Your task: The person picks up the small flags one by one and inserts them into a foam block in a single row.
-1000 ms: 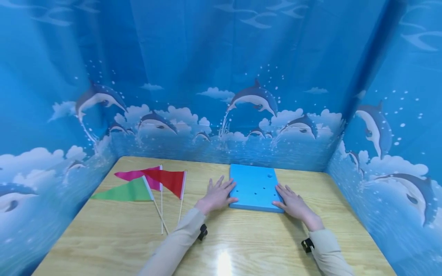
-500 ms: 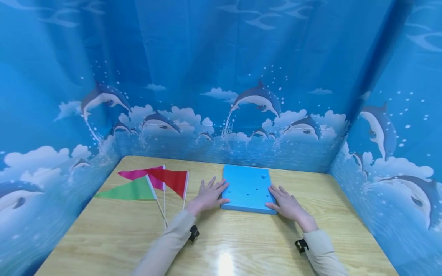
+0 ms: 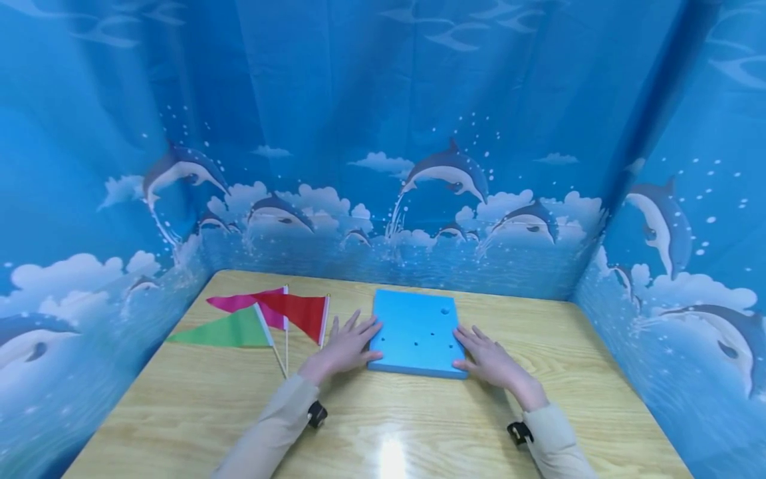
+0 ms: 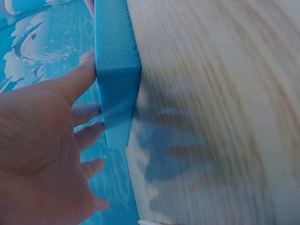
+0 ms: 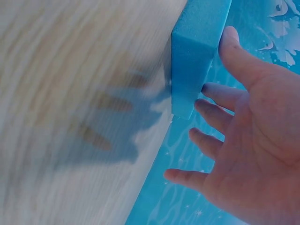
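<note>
A blue foam block (image 3: 413, 326) with several small holes in its top lies flat on the wooden table in the head view. My left hand (image 3: 344, 344) is at its left side, fingers spread and fairly straight, thumb at the near corner. On the opposite side, my right hand (image 3: 491, 359) touches the block's edge with thumb and fingertips. In the left wrist view, fingertips meet the side of the foam block (image 4: 117, 93), palm away from it. The right wrist view shows fingers (image 5: 213, 115) against the block's other side, the little finger apart from it.
Left of the block lie a red pennant flag (image 3: 302, 316), a green flag (image 3: 233, 329) and a pink flag (image 3: 272, 309), partly overlapping, their thin sticks pointing toward the near side. A dolphin-print curtain (image 3: 383, 133) encloses the table (image 3: 371, 432) at the back and sides.
Both hands and the foam block between them have moved left and slightly nearer, closer to the flags. The head view has shifted a little. The flags lie as before.
</note>
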Demonstrator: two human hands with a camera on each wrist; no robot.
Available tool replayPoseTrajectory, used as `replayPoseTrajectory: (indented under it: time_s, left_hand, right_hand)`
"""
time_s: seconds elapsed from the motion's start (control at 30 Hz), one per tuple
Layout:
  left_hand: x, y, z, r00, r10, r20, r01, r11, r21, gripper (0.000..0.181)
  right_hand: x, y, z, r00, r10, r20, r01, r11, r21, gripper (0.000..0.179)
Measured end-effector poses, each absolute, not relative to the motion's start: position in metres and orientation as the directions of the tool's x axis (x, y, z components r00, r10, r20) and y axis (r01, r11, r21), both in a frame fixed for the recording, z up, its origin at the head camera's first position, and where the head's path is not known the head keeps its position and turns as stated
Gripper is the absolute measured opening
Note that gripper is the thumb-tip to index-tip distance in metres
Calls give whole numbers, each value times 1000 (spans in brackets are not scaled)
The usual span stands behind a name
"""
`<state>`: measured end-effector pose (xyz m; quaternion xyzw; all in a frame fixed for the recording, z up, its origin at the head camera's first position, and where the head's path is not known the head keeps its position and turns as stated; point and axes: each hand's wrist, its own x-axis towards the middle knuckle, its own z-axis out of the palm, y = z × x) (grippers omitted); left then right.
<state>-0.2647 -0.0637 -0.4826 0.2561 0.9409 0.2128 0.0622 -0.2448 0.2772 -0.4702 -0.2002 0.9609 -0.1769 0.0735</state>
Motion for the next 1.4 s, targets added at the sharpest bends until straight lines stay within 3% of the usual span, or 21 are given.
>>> replayPoseTrajectory:
  time_s: [1.23,1.4]
  left_hand:
    - [-202,-96,-478,-887,461,-2,411,793,450,71]
    - [-201,-98,-478,-886,464,-1,413,789,455,71]
  right_hand:
    - [-191,247,-466,-903,-421,-88,-361,852,-378,78]
    - [-195,249,-466,-890,-455,-18,-422,839,-345,74]
